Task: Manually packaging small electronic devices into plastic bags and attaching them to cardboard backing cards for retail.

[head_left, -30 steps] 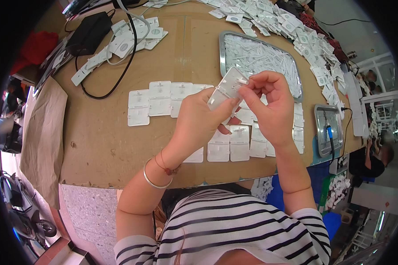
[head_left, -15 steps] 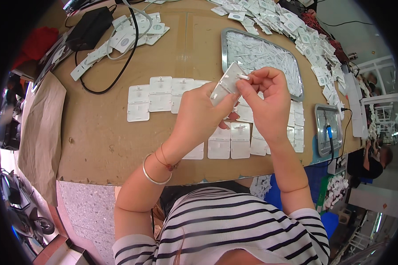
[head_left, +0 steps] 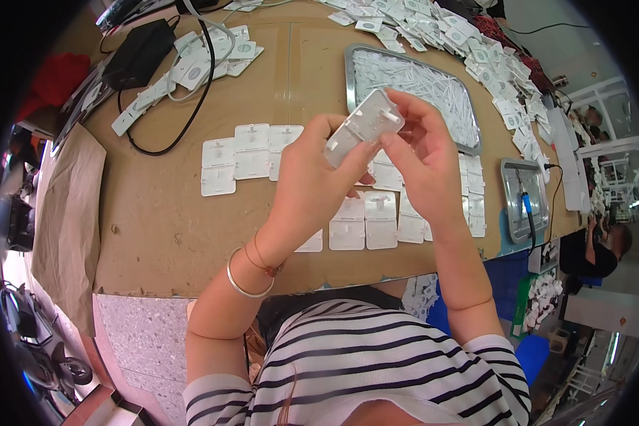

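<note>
A white plastic panel [head_left: 362,128] with small clips and a short peg is held up above the table, tilted. My left hand [head_left: 312,163] grips its lower end, thumb on the inner face. My right hand [head_left: 426,145] holds the upper end, its fingers behind the panel and its thumb near the peg. Below and around my hands, several similar white panels [head_left: 252,165] lie in rows on the cardboard-covered table; my hands hide part of them. Behind my right hand stands a metal tray [head_left: 468,106] of thin white plastic sticks [head_left: 412,74].
A heap of white panels [head_left: 468,50] lines the far right edge. At right, a small metal tray [head_left: 511,220] holds a blue-handled tool [head_left: 527,204] with a cord. A black power adapter [head_left: 140,53] and cables lie far left, beside more panels [head_left: 199,67]. Another person [head_left: 596,248] is at right.
The panel has turned so its inner face shows more fully. My right fingers have shifted from the peg to behind the panel's upper end. The whole view has moved slightly.
</note>
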### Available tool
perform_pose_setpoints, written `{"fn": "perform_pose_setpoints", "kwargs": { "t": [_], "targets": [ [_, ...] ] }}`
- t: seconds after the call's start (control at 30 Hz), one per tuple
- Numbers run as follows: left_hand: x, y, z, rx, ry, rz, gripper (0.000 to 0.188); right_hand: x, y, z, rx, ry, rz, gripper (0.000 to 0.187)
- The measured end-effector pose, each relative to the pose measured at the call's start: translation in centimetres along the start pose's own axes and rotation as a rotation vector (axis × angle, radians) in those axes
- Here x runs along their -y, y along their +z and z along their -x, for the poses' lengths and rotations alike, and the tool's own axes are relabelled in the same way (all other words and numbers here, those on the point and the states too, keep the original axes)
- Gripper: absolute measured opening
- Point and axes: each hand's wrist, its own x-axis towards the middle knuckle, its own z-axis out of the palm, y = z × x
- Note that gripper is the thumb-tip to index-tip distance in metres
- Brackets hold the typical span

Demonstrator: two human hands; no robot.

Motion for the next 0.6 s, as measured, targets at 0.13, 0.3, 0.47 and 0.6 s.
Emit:
{"fn": "perform_pose_setpoints", "kwargs": {
  "t": [0.13,0.3,0.47,0.6],
  "targets": [
    [-0.4,-0.8,0.3,0.147,-0.069,0.042,0.024,1.9,-0.5,0.2,0.176,0.253,-0.071,0.031],
    [-0.3,-0.4,0.9,0.226,-0.034,0.037,0.026,2.4,-1.6,0.9,0.231,0.353,-0.267,0.022],
    [-1.8,-0.5,1.8,0.341,-0.093,0.081,0.024,2.4,-1.5,2.4,0.193,0.233,-0.323,0.021],
    [-1.7,-1.0,2.9,0.281,-0.070,-0.045,0.024,2.8,-0.8,2.9,0.243,0.298,-0.350,0.021]
  ]
}}
